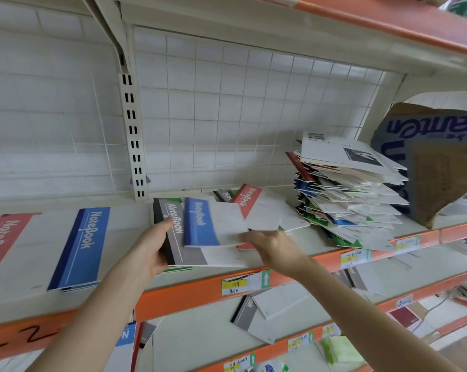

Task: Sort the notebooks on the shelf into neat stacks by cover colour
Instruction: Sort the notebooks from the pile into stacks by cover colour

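The tall messy pile (347, 189) fills the right end of the shelf (189, 294). Just right of the pile, a cardboard box (436, 183) blocks the way. Left of the pile, there is open room above the flat notebooks (264, 210).

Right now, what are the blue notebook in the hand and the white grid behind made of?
The blue-covered notebook looks like paper with a smooth card cover: thin, flat, printed title. The white wire grid panel seems painted metal, judging by its thin crossing rods.

A: Covers, left to right?
B: Red notebook (4, 237); large blue notebook (79, 248), navy spine; grey notebook (189, 253), black spine; small blue notebook (201, 224), white lettering
A: Shelf edge (184, 296)?
B: Orange, with yellow price label (233, 285)
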The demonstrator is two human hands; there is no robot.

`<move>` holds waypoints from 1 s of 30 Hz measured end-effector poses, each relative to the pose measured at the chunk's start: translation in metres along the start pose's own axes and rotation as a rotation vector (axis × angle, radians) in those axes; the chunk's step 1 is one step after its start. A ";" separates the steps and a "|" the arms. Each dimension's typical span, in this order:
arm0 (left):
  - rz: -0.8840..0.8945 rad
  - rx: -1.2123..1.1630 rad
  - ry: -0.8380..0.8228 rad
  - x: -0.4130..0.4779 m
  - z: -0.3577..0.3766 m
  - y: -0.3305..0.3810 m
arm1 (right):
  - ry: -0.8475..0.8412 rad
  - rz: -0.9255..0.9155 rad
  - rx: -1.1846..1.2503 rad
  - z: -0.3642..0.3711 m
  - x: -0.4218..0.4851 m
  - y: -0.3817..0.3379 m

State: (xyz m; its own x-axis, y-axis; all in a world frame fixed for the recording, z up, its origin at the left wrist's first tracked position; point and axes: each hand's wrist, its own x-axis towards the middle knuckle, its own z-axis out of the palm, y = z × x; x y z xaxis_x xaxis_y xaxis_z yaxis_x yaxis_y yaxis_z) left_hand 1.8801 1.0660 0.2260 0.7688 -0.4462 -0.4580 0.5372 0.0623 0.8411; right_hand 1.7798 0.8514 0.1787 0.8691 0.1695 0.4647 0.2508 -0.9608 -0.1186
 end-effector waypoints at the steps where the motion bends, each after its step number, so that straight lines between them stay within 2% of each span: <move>1: -0.006 0.024 -0.006 0.001 0.000 0.000 | -0.040 -0.065 0.065 0.001 -0.001 -0.008; 3: -0.009 0.068 0.002 0.002 -0.003 -0.001 | -0.107 -0.114 0.169 -0.001 0.000 -0.016; 4: -0.005 0.082 0.010 0.003 -0.004 -0.001 | -0.132 -0.064 0.210 -0.004 0.004 -0.016; 5: 0.002 0.091 0.016 0.004 -0.005 -0.001 | -0.133 0.029 0.231 -0.006 0.007 -0.012; 7: 0.010 0.101 0.019 0.003 -0.007 0.000 | -0.093 0.287 0.113 -0.007 0.015 0.005; 9: 0.017 0.101 0.018 0.002 -0.009 -0.001 | -0.196 0.548 -0.037 -0.007 0.022 0.023; 11: 0.020 0.088 0.023 0.001 -0.011 -0.001 | -0.316 0.674 -0.087 -0.004 0.028 0.032; 14: 0.019 0.064 0.030 0.001 -0.013 -0.001 | -0.388 0.686 -0.178 0.000 0.037 0.034; 19: 0.016 0.031 0.024 0.001 -0.013 -0.003 | -0.453 0.552 -0.426 -0.002 0.042 0.032; 23: 0.010 0.014 0.020 0.000 -0.015 -0.005 | -0.389 0.548 -0.520 0.002 0.035 0.028; 28: 0.021 -0.001 0.011 -0.005 -0.016 -0.002 | -0.343 0.592 -0.513 -0.006 0.028 0.025; 30: 0.031 -0.004 -0.001 -0.008 -0.015 0.000 | -0.189 0.564 -0.511 -0.004 0.017 0.030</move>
State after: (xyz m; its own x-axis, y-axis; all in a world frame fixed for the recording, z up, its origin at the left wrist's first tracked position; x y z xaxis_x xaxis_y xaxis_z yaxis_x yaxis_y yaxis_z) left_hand 1.8793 1.0834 0.2258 0.7849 -0.4452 -0.4309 0.5143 0.0802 0.8539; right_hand 1.8007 0.8244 0.1867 0.8761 -0.3842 0.2914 -0.4379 -0.8868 0.1475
